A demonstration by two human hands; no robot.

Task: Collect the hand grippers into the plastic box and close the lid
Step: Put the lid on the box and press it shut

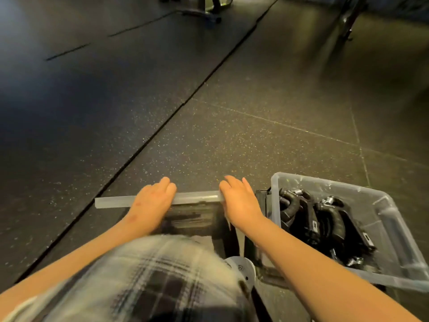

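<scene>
Note first what you cannot see. The near part of the lid (192, 214) is covered by your blurred plaid cloth (167, 275), and its right end lies behind your right hand (241, 203). The fingertips of both hands drop behind the lid's far rim. The near right corner of the box (275, 194) is cut off by the frame edge. The hand grippers (325, 219) overlap in a dark heap, so their number cannot be made out. A dark object between lid and box cannot be identified.

The lid is clear plastic with a pale raised rim and a streaked panel that shows the dark floor (232, 112) through it. It lies directly in front of you, just left of the box. Whether it rests flat or is tilted up cannot be told.

Your left hand (152, 203) and right hand are both palm down on the far rim, set apart, fingers bent over the edge and holding it.

The lid's far rim runs left to right, rising slightly toward the right. The box is clear, open-topped, and stands on the floor; its long axis runs from far left to near right. The black handles inside lie along roughly the same diagonal, with chrome springs showing at both ends.

A grey disc (241, 268) sits beside your right forearm.
</scene>
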